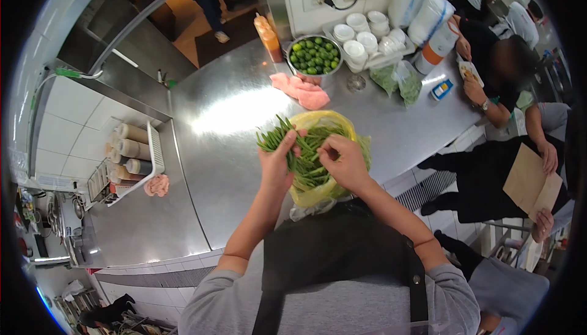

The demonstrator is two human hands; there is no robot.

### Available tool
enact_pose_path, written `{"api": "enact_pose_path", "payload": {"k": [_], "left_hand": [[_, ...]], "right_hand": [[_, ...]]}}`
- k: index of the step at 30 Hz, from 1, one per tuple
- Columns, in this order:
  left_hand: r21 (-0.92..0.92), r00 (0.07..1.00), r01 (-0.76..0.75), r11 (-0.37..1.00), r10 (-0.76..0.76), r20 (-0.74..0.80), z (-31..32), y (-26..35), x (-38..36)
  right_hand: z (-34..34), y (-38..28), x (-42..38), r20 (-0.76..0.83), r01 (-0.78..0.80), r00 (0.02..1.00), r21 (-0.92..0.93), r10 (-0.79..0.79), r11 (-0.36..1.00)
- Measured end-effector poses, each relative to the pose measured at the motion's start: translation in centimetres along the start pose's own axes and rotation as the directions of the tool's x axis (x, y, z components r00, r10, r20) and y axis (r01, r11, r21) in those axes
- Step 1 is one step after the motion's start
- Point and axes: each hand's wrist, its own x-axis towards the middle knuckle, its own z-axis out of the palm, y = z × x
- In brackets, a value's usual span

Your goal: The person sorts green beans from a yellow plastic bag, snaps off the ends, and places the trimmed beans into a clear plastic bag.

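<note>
My left hand [277, 162] is closed around a bunch of green beans [275, 134], whose ends fan out past the thumb. Curled into a pinch, my right hand [347, 164] hovers over the right side of a yellow container [304, 199]. What its fingertips hold, if anything, is too small to make out. More green beans [315, 177] fill the container, which sits on the steel counter right in front of my apron. Clear plastic shows along the container's lower and right edges.
Beyond the container lie a pink cloth [299, 90], a bowl of limes [315, 38], sauce bottles [269, 36] and a tray of white cups [367, 40]. Bagged greens [397, 79] and a blue bottle [441, 89] are to the right. A co-worker [498, 60] holds a small dish; another handles brown cardboard [532, 179].
</note>
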Motion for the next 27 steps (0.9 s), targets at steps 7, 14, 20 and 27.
{"api": "enact_pose_path", "payload": {"k": [7, 14, 20, 27], "left_hand": [[-0.148, 0.992, 0.122, 0.981, -0.126, -0.014, -0.8, 0.4, 0.5], [-0.207, 0.974, 0.221, 0.953, -0.227, -0.005, -1.0, -0.4, 0.5], [-0.265, 0.967, 0.253, 0.93, -0.236, 0.096, -0.7, -0.1, 0.4], [-0.256, 0.947, 0.318, 0.913, -0.297, 0.118, -1.9, -1.0, 1.0]], "right_hand": [[0.4, 1.7, -0.8, 0.332, 0.042, 0.939, -0.357, 0.085, 0.933], [1.0, 2.1, -1.9, 0.309, 0.069, 0.94, -0.585, 0.143, 0.808], [0.3, 1.8, -1.2, 0.339, 0.115, 0.938, -0.504, 0.074, 0.856], [-0.3, 1.5, 0.1, 0.132, 0.018, 0.991, -0.157, 0.003, 0.988]]}}
